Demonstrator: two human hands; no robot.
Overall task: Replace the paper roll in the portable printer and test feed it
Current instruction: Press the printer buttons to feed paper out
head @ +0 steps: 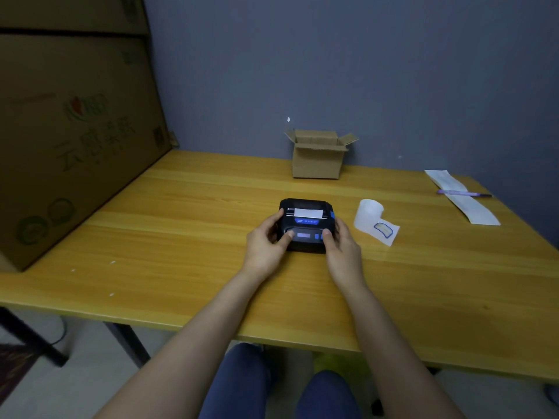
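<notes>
On the table (181, 207), both hands grip the printer (306, 225), label unreadable.

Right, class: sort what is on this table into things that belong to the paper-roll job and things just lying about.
Part of the job:
- portable printer, held by left hand and right hand
- paper strip showing at its slot
- loose paper roll

Lying about:
- small open box
- pen on a long paper slip
- large carton
</notes>
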